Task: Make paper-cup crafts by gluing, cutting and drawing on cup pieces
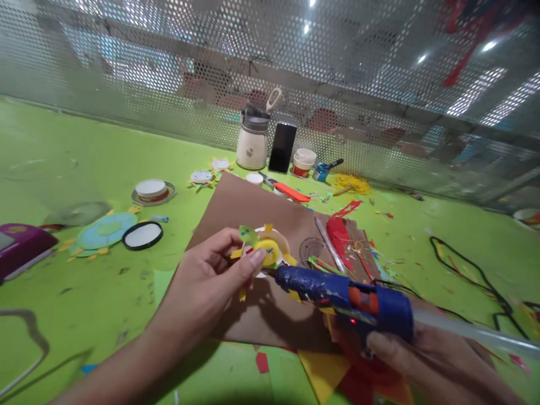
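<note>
Pinched between the thumb and fingers of my left hand (pixel 217 270) is a small paper turtle (pixel 267 252), with a yellow disc in its middle, a green head and yellow feet. My right hand (pixel 417 349) is wrapped round the handle of a blue glue gun (pixel 337 292), which has a small red light lit and a clear glue stick (pixel 476 332) sticking out of its back. The gun's nozzle points left and meets the turtle's lower right edge; whether it touches cannot be told. Both hands are above a brown board (pixel 244 199).
On the board's right lie a silver pen (pixel 330 246) and red paper scraps (pixel 338 236). Behind it are an orange cutter (pixel 292 192), a white jar (pixel 252 143), a phone (pixel 282 147) and a blue paint pot (pixel 321 172). To the left are a larger paper turtle (pixel 105 233) and a purple stapler (pixel 25 247).
</note>
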Motion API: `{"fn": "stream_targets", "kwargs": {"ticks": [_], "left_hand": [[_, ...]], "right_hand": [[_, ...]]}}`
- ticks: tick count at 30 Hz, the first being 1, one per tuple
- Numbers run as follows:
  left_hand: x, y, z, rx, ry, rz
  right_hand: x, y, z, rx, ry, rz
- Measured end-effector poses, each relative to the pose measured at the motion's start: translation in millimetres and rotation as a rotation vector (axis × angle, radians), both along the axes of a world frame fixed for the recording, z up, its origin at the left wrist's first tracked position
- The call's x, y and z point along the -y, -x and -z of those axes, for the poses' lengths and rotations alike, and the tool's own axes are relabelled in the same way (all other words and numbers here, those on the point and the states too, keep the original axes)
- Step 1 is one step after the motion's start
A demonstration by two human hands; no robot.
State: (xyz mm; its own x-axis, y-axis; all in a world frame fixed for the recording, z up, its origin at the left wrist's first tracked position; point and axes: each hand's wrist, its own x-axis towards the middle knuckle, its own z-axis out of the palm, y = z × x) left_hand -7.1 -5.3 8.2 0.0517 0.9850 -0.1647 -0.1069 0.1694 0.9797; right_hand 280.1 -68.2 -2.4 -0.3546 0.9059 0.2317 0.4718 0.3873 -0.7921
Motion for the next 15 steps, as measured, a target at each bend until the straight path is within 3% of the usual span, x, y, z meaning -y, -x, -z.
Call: {"fn": "stream_targets", "kwargs": {"ticks": [6, 15], "left_hand": [[4.2, -2.9, -3.0, 0.059, 0.023, -0.04], [7.9, -6.4, -5.1, 0.09, 0.025, -0.051]], "right_hand": [[-5.4, 3.6, 0.4, -0.015, 0.128, -0.018], [-7.0, 25.3, -26.0, 0.051, 0.209, -0.04]]}}
